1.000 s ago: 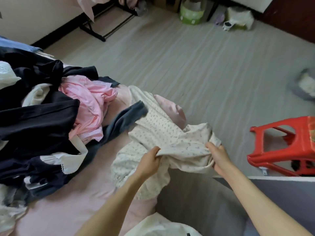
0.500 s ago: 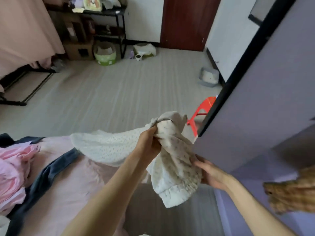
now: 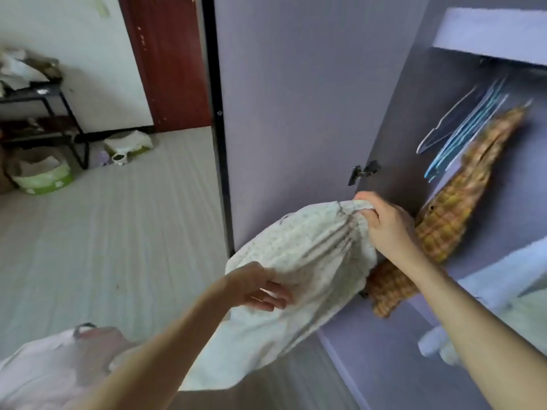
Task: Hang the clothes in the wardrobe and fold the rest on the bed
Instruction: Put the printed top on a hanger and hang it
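Note:
A cream garment with small dots (image 3: 299, 261) hangs in the air in front of the open purple wardrobe (image 3: 296, 113). My right hand (image 3: 381, 226) grips its gathered top edge, close to the wardrobe opening. My left hand (image 3: 260, 287) lies against the lower left of the cloth with fingers fairly straight; the view is blurred. Inside the wardrobe a yellow plaid garment (image 3: 450, 208) hangs, with several empty hangers (image 3: 461, 134) above it. The pink bed corner (image 3: 56, 368) shows at lower left.
The wardrobe door stands open with a black edge (image 3: 217, 128) and a hinge (image 3: 362, 171). Shelves (image 3: 503, 267) sit at the right inside. Across the floor are a black rack (image 3: 59, 119), a green basin (image 3: 41, 173), white bowls (image 3: 127, 146) and a dark red door (image 3: 168, 60).
I have turned from the bed to the wardrobe. My right hand moved up to the garment's top edge and raised it toward the opening; my left hand let go of its bunched grip.

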`<state>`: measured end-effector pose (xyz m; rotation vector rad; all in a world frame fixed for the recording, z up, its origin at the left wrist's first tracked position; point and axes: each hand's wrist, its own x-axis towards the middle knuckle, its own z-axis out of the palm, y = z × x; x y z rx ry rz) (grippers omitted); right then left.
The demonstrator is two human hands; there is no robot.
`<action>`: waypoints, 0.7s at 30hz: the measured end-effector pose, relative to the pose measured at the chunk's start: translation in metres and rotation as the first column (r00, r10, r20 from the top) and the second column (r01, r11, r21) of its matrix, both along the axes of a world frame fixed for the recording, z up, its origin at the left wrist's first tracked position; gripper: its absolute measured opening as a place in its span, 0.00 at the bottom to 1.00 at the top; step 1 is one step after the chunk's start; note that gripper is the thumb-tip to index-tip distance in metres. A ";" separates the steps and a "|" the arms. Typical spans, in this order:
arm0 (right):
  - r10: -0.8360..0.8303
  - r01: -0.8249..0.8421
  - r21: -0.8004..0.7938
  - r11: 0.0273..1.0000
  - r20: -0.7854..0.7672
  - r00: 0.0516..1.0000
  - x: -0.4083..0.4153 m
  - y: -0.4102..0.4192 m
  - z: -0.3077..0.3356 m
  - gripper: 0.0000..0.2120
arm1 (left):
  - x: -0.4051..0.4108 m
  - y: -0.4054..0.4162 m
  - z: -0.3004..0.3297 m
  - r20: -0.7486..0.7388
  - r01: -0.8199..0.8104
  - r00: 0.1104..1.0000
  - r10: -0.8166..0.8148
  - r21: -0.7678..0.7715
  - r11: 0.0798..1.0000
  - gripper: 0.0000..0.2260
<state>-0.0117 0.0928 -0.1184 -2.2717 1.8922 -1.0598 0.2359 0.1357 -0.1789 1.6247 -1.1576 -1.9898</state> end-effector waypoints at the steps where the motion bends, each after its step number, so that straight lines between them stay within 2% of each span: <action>1: 0.044 -0.043 -0.045 0.998 0.008 0.999 -0.003 0.004 0.010 0.13 | -0.006 -0.007 0.008 0.122 0.097 0.989 -0.089 -0.056 0.994 0.17; 3: 0.167 -0.162 -0.087 0.983 0.055 0.984 -0.005 0.012 0.023 0.14 | -0.018 -0.022 0.021 0.303 0.143 0.949 -0.083 -0.181 0.973 0.15; 4: 0.213 -0.206 -0.081 0.975 0.092 0.973 -0.008 0.016 0.030 0.15 | -0.027 -0.031 0.028 0.326 0.119 0.945 -0.021 -0.286 0.951 0.14; 5: 0.261 -0.254 -0.062 0.965 0.147 0.954 -0.009 0.019 0.034 0.14 | -0.032 -0.037 0.033 0.291 0.049 0.954 0.078 -0.407 0.912 0.13; 7: 0.312 -0.323 -0.018 0.946 0.316 0.896 -0.011 0.025 0.042 0.15 | -0.042 -0.049 0.044 0.149 -0.097 0.959 0.242 -0.630 0.771 0.14; 9: 0.324 -0.359 0.001 0.933 0.432 0.842 -0.011 0.031 0.055 0.19 | -0.050 -0.056 0.061 0.070 -0.145 0.953 0.296 -0.753 0.642 0.11; 11: 0.335 -0.387 0.018 0.922 0.466 0.819 -0.007 0.038 0.073 0.19 | -0.059 -0.062 0.075 -0.029 -0.184 0.968 0.251 -0.759 0.624 0.08; 13: 0.346 -0.418 0.049 0.907 0.480 0.806 -0.004 0.044 0.088 0.17 | -0.069 -0.067 0.086 -0.127 -0.199 0.980 0.155 -0.686 0.700 0.05; 15: 0.300 -0.398 0.054 0.916 0.566 0.768 -0.005 0.050 0.100 0.16 | -0.075 -0.069 0.090 -0.121 -0.066 0.993 -0.009 -0.607 0.792 0.09; 17: 0.220 -0.328 0.023 0.944 0.696 0.683 -0.007 0.052 0.106 0.15 | -0.080 -0.068 0.084 -0.113 0.060 0.983 -0.144 -0.542 0.838 0.16; 19: 0.150 -0.236 0.002 0.972 0.767 0.623 -0.010 0.053 0.112 0.13 | -0.088 -0.066 0.079 -0.111 0.153 0.963 -0.248 -0.532 0.833 0.23; 21: 0.118 -0.218 -0.007 0.976 0.855 0.504 -0.012 0.054 0.115 0.12 | -0.097 -0.067 0.073 -0.014 0.272 0.937 -0.348 -0.596 0.755 0.28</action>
